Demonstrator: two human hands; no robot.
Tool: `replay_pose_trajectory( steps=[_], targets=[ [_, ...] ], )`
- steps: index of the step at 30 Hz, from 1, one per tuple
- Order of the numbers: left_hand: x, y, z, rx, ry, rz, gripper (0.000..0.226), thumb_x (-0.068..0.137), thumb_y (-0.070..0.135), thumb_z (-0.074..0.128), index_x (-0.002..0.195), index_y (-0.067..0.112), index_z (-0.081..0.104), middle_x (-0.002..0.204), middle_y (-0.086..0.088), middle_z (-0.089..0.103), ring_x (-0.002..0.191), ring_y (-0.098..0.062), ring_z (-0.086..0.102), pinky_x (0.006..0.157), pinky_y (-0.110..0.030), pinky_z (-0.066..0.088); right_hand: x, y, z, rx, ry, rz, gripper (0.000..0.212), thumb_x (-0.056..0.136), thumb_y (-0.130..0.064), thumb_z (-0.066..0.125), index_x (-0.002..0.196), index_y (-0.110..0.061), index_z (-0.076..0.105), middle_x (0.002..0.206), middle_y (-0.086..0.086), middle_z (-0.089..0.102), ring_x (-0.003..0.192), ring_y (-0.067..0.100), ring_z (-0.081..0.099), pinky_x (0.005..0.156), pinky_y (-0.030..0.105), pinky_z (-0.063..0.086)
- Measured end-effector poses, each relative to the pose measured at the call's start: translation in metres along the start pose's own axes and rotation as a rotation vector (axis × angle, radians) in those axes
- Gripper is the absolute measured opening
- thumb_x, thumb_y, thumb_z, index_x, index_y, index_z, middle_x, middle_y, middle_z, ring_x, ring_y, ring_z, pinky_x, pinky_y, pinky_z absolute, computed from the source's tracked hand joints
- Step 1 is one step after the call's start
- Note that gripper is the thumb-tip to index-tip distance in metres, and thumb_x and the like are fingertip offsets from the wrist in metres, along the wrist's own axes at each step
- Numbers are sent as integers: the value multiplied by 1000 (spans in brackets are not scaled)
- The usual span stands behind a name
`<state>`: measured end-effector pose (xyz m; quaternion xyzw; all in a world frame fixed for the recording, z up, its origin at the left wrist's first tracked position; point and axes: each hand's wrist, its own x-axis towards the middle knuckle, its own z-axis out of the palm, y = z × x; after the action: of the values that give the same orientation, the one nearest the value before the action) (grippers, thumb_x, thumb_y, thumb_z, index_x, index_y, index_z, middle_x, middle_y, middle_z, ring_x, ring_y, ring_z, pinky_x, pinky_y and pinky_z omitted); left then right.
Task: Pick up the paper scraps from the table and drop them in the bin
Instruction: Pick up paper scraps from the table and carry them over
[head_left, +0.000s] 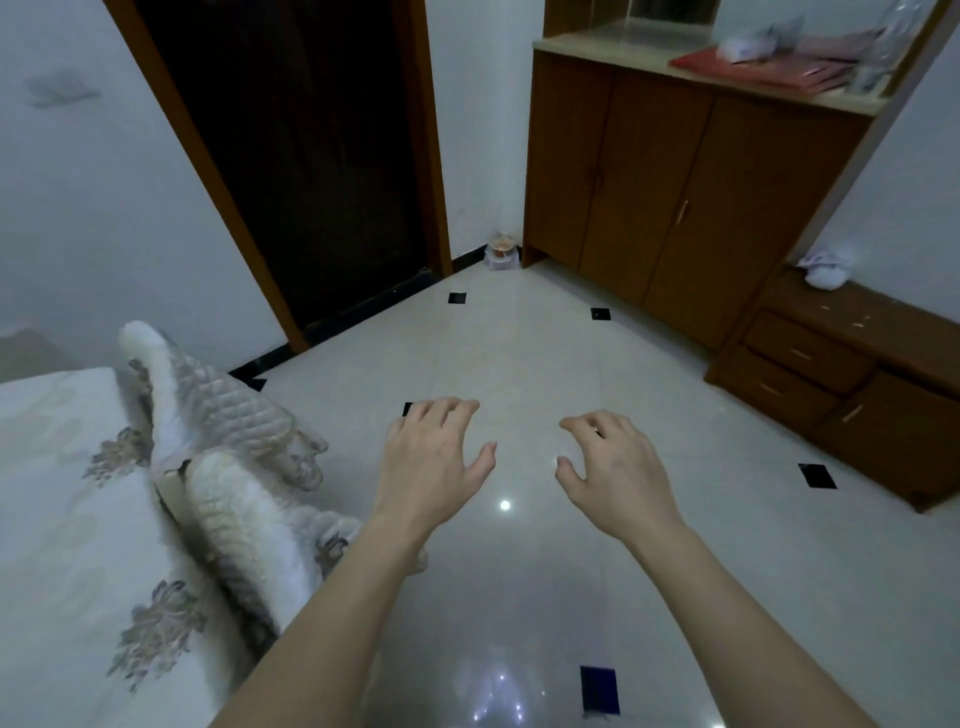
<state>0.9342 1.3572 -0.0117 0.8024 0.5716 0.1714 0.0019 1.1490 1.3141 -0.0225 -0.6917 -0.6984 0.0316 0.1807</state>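
While both hover loose-fingered, left hand (431, 452) and right hand (615, 467) top glossy tile (519, 353).

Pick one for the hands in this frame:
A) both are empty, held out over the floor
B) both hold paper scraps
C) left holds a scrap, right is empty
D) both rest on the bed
A: the left hand and the right hand hold nothing. Their fingers are loosely curled above the tiled floor, and neither touches the bed.
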Motion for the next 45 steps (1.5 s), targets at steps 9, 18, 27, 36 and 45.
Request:
replay_pose_trajectory(
  steps=[9,18,27,36,45],
  targets=[
    [106,-61,34,48,19,-129,50,89,51,54,128,21,59,126,2,64,114,-21,56,88,-38,47,153,-2,49,43,-70,-140,40,87,-29,61,125,-15,61,118,5,63,115,26,54,95,39,46],
    [238,-126,54,130,40,-361,51,90,52,51,130,21,58,127,2,63,116,-22,56,91,-40,47,348,-18,98,125,-139,-366,38,86,-27,64,122,-14,64,113,5,65,111,27,58,91,41,49],
    [294,-193,47,218,97,-604,51,88,51,54,128,20,61,125,1,65,112,-23,59,87,-39,50,478,-79,137,172,-206,-631,39,87,-29,61,123,-15,62,116,4,64,110,24,57,92,39,50],
    [310,-282,45,270,148,-805,51,85,53,52,123,21,62,119,3,67,106,-22,61,81,-38,50,554,-167,198,183,-276,-805,41,90,-33,57,128,-18,59,121,3,62,114,23,55,96,38,47],
    [354,-442,32,271,218,-906,52,84,54,46,122,22,61,118,3,67,107,-22,60,82,-39,50,655,-308,270,169,-276,-910,42,91,-38,55,130,-23,55,124,-2,60,117,17,53,100,34,45]
  ],
)
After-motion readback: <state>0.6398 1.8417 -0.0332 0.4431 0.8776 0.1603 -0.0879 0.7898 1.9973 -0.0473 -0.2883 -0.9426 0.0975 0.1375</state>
